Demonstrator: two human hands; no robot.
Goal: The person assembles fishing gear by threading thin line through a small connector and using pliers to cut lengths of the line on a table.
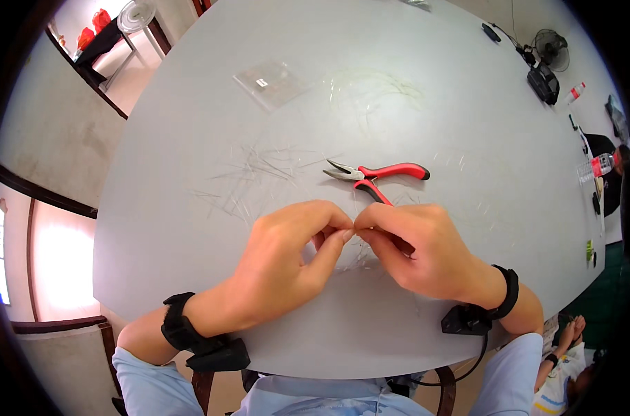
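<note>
My left hand (287, 253) and my right hand (426, 249) meet above the near middle of the table, thumbs and forefingers pinched together at the tips. Whatever they pinch is too small and too hidden to make out. Just beyond my fingers lies a pair of bent-nose pliers (367, 172), its handles red and black and its jaws apart, pointing left. Thin needle-like pieces (259, 166) are scattered to the left of the pliers. More fine clear bits (360, 260) lie beneath my hands.
A clear plastic bag (270, 84) with a small white label lies farther back on the grey table (190, 104). Beside it are loose pale strands (374, 83). Bottles (599, 166) and a black pouch (543, 84) stand along the right. Another person (568, 367) sits at the lower right.
</note>
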